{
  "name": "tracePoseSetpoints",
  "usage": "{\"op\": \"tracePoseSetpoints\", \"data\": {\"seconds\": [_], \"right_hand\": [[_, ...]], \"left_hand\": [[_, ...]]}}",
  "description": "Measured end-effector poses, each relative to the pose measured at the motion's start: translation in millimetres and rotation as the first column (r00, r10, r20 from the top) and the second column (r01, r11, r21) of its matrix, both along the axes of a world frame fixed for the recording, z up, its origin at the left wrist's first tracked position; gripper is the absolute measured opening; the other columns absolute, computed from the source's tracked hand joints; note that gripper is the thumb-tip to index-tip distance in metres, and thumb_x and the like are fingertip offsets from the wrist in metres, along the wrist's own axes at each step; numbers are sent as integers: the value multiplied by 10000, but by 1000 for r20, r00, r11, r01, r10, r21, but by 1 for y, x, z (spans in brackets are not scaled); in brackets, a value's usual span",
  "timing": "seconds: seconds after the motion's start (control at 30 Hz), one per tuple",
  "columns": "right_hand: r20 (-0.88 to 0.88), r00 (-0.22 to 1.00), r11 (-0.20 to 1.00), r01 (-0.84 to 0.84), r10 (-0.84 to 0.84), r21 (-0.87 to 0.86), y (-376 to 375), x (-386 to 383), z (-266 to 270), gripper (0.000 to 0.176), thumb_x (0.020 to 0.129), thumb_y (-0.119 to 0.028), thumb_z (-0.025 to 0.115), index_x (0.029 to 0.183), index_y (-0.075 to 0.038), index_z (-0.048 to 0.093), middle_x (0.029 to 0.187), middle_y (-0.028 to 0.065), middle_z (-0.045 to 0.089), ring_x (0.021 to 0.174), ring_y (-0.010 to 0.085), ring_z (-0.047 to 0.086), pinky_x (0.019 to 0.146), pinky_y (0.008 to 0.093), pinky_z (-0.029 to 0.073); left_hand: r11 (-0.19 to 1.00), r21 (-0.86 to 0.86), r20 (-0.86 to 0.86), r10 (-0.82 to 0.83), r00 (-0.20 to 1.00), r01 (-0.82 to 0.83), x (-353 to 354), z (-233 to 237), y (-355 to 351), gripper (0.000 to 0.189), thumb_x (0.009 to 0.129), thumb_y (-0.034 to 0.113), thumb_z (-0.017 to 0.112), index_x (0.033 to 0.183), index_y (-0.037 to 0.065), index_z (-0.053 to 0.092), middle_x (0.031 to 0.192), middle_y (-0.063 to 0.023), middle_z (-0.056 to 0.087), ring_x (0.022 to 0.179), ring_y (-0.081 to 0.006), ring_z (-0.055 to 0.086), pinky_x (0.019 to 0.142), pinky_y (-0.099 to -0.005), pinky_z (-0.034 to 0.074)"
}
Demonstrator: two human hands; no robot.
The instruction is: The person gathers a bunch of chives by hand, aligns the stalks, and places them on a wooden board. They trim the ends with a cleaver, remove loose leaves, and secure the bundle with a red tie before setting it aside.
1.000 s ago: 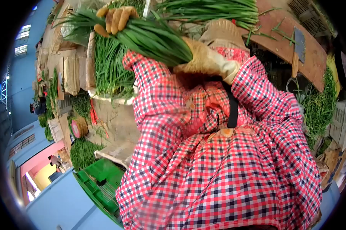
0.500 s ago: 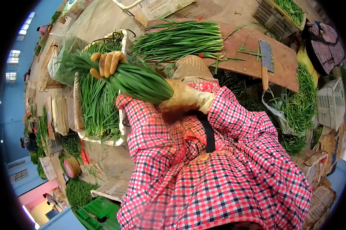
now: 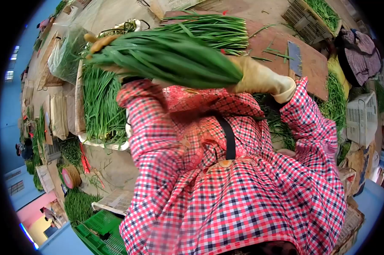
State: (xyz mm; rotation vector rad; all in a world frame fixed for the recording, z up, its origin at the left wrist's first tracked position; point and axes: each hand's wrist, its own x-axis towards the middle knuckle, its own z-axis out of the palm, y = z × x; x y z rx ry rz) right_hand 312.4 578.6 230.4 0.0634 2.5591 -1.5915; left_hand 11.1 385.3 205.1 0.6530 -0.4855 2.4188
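Note:
A thick bunch of garlic chives (image 3: 166,59) stretches across in front of my chest, blurred by motion. My gloved left hand (image 3: 100,44) is wrapped round its leafy end, with part of the fingers hidden by the leaves. At the other end my gloved right hand (image 3: 260,77) closes round the stalks. Behind the bunch, a pile of cut chives (image 3: 226,32) lies on a reddish-brown board (image 3: 313,70). A wide cleaver blade (image 3: 294,58) rests on that board, its handle now hidden. Loose chives (image 3: 102,100) fill a white crate (image 3: 96,142) below my left hand.
A clear plastic bag (image 3: 68,61) stands left of the crate. On the right are a white plastic basket (image 3: 362,119), a purple patterned bag (image 3: 362,53) and heaped greens. A twine spool (image 3: 71,177) and a green crate (image 3: 100,233) sit lower left.
The bunch has moved up and right, closer to the camera, and lies more level. My right hand has shifted right and up with the stalk end; my left hand has moved slightly left and up.

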Motion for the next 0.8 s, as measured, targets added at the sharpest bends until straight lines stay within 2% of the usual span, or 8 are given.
{"op": "tracePoseSetpoints", "data": {"seconds": [0.07,0.17,0.27,0.43,0.5,0.57,0.63,0.8], "right_hand": [[222,974,980,-91,51,176,1,24,4,460,730,-110,694,1176,-62,595,972,202,683,884,326,669,766,396,520],[367,927,903,-217,71,371,15,53,-19,500,727,-114,681,1218,-85,589,1004,202,683,923,369,659,791,419,519],[280,959,954,-121,41,274,18,52,15,471,740,-133,673,1200,-76,591,1001,192,683,915,368,659,776,421,517],[379,912,822,-334,158,462,24,26,26,413,772,-147,684,1165,-48,605,997,198,678,942,365,660,777,411,525],[193,964,868,-250,182,428,27,12,59,408,749,-76,673,1151,-45,612,977,195,683,905,348,672,767,403,533],[176,973,838,-220,151,499,27,-7,88,414,744,-39,662,1155,-47,610,955,185,692,866,296,684,755,379,538],[118,984,841,-174,132,513,40,-26,97,416,753,-25,652,1165,-56,606,924,171,700,824,254,681,742,356,542],[-399,899,878,37,179,477,56,-65,123,418,801,-22,676,1205,-47,572,1014,139,685,897,167,639,814,315,511]], "left_hand": [[987,-132,52,-88,995,94,-3,14,-35,353,844,175,730,1153,20,660,1000,-87,726,921,-186,684,874,-343,551],[940,-242,27,254,967,-240,-30,38,-61,324,839,196,724,1097,9,671,1121,-138,699,1065,-275,654,1044,-449,437],[935,-176,-211,270,939,-308,-26,72,-74,316,856,248,709,1099,49,680,1018,-92,722,1015,-225,664,1054,-421,431],[989,-140,-851,-92,518,-54,51,117,-39,102,837,233,723,881,157,672,780,70,635,768,-95,601,784,-315,509],[921,-313,-741,-84,666,-231,141,97,-17,135,857,228,705,872,109,642,790,9,645,704,-138,598,648,-297,491],[935,-353,-920,-339,197,-38,173,99,16,263,893,248,669,1010,13,665,862,-88,667,755,-204,640,734,-333,526],[702,-713,-694,-704,-153,4,205,87,36,398,884,277,693,1122,-40,664,997,-140,699,843,-227,675,796,-330,535],[391,-880,-450,-869,207,-270,206,72,61,456,865,287,702,1169,-48,643,1021,-135,706,945,-172,663,883,-289,514]]}}
